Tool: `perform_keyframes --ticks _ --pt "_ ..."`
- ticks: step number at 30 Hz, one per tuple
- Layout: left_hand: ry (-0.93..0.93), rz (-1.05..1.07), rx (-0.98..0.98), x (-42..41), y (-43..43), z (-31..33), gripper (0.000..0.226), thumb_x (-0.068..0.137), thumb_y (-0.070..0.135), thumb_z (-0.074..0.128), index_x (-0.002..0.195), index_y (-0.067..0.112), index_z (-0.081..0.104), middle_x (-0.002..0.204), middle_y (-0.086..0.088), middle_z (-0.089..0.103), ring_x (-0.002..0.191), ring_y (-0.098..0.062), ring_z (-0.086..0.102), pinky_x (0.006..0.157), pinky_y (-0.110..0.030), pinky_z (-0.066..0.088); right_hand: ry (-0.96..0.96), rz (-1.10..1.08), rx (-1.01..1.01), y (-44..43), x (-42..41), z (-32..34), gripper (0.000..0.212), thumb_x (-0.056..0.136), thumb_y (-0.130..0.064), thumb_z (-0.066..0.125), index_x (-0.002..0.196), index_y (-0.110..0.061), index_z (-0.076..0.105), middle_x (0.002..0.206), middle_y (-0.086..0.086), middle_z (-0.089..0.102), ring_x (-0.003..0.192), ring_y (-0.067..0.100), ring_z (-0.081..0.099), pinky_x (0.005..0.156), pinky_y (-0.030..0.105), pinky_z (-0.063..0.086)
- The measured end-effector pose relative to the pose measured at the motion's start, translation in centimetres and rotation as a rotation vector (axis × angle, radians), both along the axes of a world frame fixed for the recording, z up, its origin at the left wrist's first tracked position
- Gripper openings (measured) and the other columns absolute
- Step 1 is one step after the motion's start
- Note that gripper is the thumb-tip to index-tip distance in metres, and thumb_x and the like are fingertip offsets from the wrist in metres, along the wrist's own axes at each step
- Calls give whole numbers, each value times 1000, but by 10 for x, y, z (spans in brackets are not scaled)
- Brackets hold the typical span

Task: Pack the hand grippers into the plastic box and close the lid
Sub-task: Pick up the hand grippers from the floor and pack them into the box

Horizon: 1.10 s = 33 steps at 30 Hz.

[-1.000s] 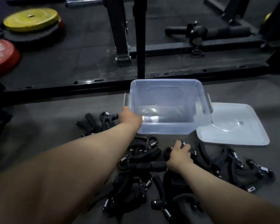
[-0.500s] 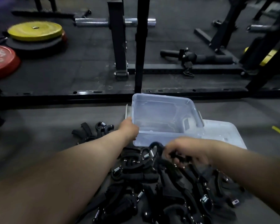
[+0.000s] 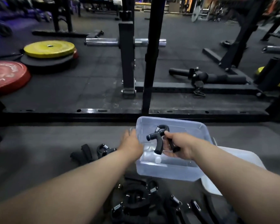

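Far left, two loose grippers (image 3: 94, 151) lie on the floor (a heap of grippers (image 3: 136, 201) sits nearer you). Your left grip (image 3: 131, 143), fingers spread fairly straight, rests against the left wall of the plastic box (image 3: 168, 172). Over the open box hangs the held gripper (image 3: 158, 139), one handle pinched in your right grip (image 3: 183, 146), the rest jutting leftward. The lid (image 3: 242, 159) lies right of the box

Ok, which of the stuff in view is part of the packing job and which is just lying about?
Job: plastic box, lid, hand gripper in the right hand, left hand at the box's rim, pile of hand grippers on the floor.
Lying about: yellow weight plate, red weight plate, barbell, rack.
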<state>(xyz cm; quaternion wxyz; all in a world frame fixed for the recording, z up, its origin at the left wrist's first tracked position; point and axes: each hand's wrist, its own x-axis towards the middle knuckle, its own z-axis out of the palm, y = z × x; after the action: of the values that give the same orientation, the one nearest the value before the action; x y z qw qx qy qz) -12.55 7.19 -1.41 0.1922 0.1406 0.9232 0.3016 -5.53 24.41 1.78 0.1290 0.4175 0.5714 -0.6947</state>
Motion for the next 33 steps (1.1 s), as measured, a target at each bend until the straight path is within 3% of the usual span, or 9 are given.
perform_keyframes --ticks 5,9,11,13,15,18,26,29,33 --pt "79 28 -5 15 9 -24 76 86 4 44 152 14 9 161 -1 3 143 -30 14 118 -39 18 -148 111 103 -3 -17 -50 15 97 -17 57 104 -3 62 87 12 66 83 29 70 66 38 59" --pt "124 45 68 24 9 -28 89 81 -6 42 153 17 -2 161 6 -5 145 -24 2 120 -37 11 -223 185 139 -2 -23 -77 25 98 -11 54 118 2 59 105 19 67 75 29 67 56 32 56" --pt "126 42 75 23 9 -29 89 80 -7 41 154 17 -3 161 6 -6 145 -23 -1 120 -38 9 -194 171 78 -2 -26 -87 24 101 -13 48 117 2 58 110 21 67 82 30 66 67 38 59" --pt "132 34 71 24 9 -30 90 79 -6 41 154 17 -3 161 6 -7 145 -22 -3 120 -37 7 -181 172 57 -4 -27 -90 20 103 -12 45 104 1 60 90 18 67 77 28 63 74 40 57" --pt "137 34 67 25 9 -30 89 80 -4 42 154 16 -4 161 6 -7 145 -22 -3 120 -37 6 -177 208 97 -4 -28 -92 20 101 -4 46 87 -1 59 68 13 60 60 22 57 59 33 54" --pt "143 35 70 23 9 -33 88 81 -3 43 154 16 -3 161 5 -6 146 -23 -3 120 -37 6 -172 307 196 -1 -23 -85 27 96 9 45 75 -3 57 64 10 58 44 16 58 41 21 49" --pt "197 27 198 21 4 -36 61 95 4 33 153 10 12 159 -2 19 145 -20 10 119 -29 3 -172 556 402 -3 -14 -77 30 91 9 41 96 -8 65 75 2 58 63 11 54 48 16 45" --pt "213 23 240 18 2 -36 51 102 13 28 152 9 19 156 -5 28 142 -17 20 118 -30 10 -138 564 490 -3 -17 -76 33 92 -3 48 120 -14 63 103 7 63 90 21 60 69 30 53" --pt "205 37 233 14 1 -38 51 102 12 31 151 9 21 152 -8 36 138 -20 28 116 -30 15 -114 699 558 0 -6 -66 24 92 -15 54 110 -25 67 109 6 70 94 20 69 71 29 52"
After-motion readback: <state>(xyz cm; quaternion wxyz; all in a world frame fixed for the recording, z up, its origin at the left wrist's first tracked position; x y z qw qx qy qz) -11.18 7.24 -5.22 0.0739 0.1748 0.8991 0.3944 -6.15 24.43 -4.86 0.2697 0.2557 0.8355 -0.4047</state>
